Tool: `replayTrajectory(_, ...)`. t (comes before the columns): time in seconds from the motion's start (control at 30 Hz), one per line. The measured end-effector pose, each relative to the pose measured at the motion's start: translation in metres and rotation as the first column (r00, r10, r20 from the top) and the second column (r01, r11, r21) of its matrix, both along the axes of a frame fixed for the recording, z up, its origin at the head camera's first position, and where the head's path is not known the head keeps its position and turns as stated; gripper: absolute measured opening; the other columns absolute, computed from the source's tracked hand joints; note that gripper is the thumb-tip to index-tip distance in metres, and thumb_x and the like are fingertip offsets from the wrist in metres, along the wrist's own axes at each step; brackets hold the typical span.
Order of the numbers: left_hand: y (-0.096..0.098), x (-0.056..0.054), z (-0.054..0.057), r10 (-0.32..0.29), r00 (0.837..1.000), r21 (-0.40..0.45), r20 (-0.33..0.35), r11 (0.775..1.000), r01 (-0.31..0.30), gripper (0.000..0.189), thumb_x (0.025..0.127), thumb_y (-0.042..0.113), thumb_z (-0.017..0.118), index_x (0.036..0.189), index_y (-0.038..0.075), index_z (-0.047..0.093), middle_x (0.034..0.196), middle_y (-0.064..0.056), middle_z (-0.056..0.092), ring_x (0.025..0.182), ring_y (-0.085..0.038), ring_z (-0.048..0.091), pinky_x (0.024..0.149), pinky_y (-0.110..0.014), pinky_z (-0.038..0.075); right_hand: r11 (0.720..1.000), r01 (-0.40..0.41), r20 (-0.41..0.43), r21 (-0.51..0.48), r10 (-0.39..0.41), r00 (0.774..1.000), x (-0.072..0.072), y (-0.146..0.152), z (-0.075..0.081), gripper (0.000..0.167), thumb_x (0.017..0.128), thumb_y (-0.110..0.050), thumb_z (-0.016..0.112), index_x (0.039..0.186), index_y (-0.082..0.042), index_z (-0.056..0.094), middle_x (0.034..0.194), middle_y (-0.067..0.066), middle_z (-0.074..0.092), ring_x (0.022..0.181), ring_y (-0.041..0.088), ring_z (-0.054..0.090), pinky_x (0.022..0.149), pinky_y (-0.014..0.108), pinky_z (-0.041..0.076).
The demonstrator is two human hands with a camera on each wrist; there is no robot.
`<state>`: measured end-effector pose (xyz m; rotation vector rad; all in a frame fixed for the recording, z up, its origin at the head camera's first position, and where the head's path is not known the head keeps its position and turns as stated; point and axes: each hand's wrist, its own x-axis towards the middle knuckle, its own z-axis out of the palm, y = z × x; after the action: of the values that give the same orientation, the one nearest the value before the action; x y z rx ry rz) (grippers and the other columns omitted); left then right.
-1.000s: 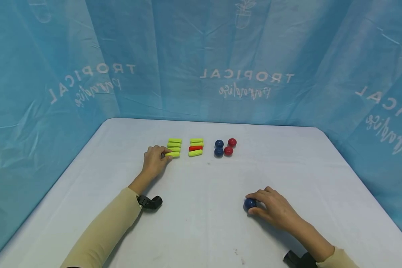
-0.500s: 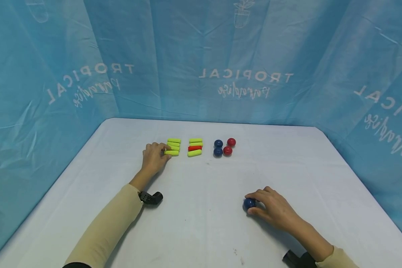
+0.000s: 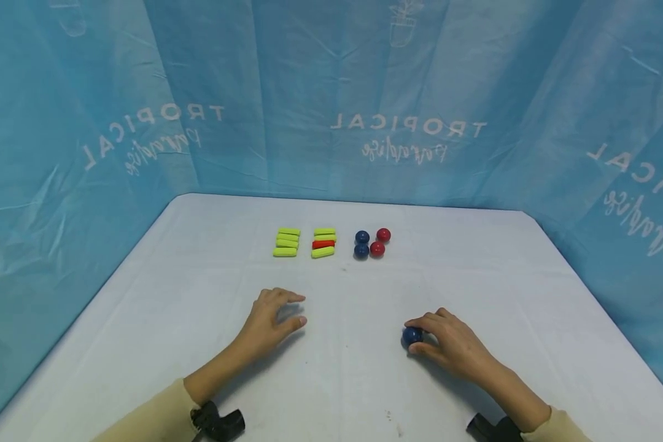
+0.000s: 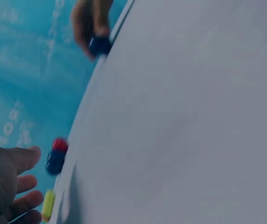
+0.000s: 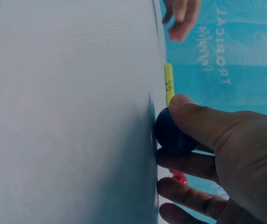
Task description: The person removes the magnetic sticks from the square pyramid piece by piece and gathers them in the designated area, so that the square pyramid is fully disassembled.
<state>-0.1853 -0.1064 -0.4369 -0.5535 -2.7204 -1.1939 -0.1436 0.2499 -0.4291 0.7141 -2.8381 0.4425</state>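
My right hand [image 3: 455,344] pinches a dark blue ball [image 3: 412,336] between thumb and fingers, low on the white table at the right. In the right wrist view, the thumb and one finger press on the blue ball [image 5: 174,133]. My left hand [image 3: 271,322] is apart from everything over the left middle of the table, thumb and fingers spread with nothing between them. Beyond it lies a column of several yellow-green sticks [image 3: 285,252]. Beside that is a second column, where a red stick [image 3: 323,244] lies among yellow-green sticks [image 3: 323,252].
Right of the sticks sit two blue balls [image 3: 361,250] and two red balls [image 3: 377,248], close together. A white cloth covers the table [image 3: 331,380]. Blue printed sheeting [image 3: 331,159] hangs behind the table and along its sides.
My left hand has let go of the nearest yellow-green stick in the left column and drawn back toward me, slightly right. The right hand stays in place with the blue ball.
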Motion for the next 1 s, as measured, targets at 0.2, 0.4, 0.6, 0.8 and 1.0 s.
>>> replayTrajectory(0.2, 0.009, 0.049, -0.010, -0.084, 0.996, 0.053, -0.007, 0.995, 0.085, 0.034, 0.078, 0.028, 0.075, 0.110, 0.019, 0.066, 0.108, 0.013, 0.061, 0.104, -0.008, 0.045, 0.089, -0.038, 0.032, 1.000, -0.015, -0.007, -0.013, 0.015, 1.000, 0.000, 0.001, -0.002, 0.038, 0.077, -0.036, 0.074, 0.111, -0.021, 0.068, 0.095, -0.011, 0.067, 0.082, 0.005, 0.051, 0.066, 0.021, 0.044)
replayTrajectory(0.4, 0.014, 0.067, -0.018, -0.146, 0.976, -0.047, -0.165, 0.989, 0.140, 0.037, 0.077, 0.032, 0.075, 0.110, 0.018, 0.066, 0.111, 0.009, 0.062, 0.107, -0.010, 0.047, 0.089, -0.042, 0.034, 0.999, -0.031, -0.013, -0.023, 0.030, 0.999, -0.002, 0.001, -0.002, 0.038, 0.077, -0.035, 0.074, 0.111, -0.020, 0.067, 0.095, -0.011, 0.066, 0.082, 0.005, 0.050, 0.066, 0.021, 0.043)
replayTrajectory(0.6, 0.016, 0.069, -0.023, -0.173, 0.950, -0.135, -0.261, 0.981, 0.142, 0.039, 0.074, 0.036, 0.075, 0.108, 0.018, 0.067, 0.113, 0.008, 0.062, 0.109, -0.013, 0.049, 0.089, -0.042, 0.034, 0.999, -0.047, 0.070, -0.015, 0.048, 0.996, -0.005, 0.001, 0.003, 0.038, 0.079, -0.037, 0.072, 0.113, -0.021, 0.066, 0.097, -0.011, 0.065, 0.083, 0.005, 0.048, 0.066, 0.021, 0.042)
replayTrajectory(0.8, 0.015, 0.070, -0.024, -0.177, 0.943, -0.191, -0.282, 0.974, 0.126, 0.041, 0.076, 0.040, 0.073, 0.109, 0.019, 0.066, 0.114, 0.009, 0.061, 0.110, -0.011, 0.049, 0.089, -0.042, 0.035, 0.997, 0.011, 0.209, -0.070, 0.003, 0.978, -0.030, -0.001, 0.011, 0.041, 0.081, -0.034, 0.072, 0.118, -0.018, 0.064, 0.104, -0.006, 0.066, 0.089, 0.009, 0.051, 0.073, 0.026, 0.046)
replayTrajectory(1.0, 0.016, 0.071, -0.022, -0.186, 0.952, -0.211, -0.244, 0.968, 0.135, 0.041, 0.078, 0.042, 0.071, 0.112, 0.019, 0.065, 0.116, 0.009, 0.059, 0.112, -0.012, 0.048, 0.090, -0.043, 0.035, 0.939, 0.234, 0.353, -0.253, -0.136, 0.926, -0.092, -0.002, 0.012, 0.044, 0.087, -0.026, 0.067, 0.127, -0.012, 0.056, 0.115, 0.010, 0.063, 0.105, 0.027, 0.056, 0.087, 0.042, 0.049)
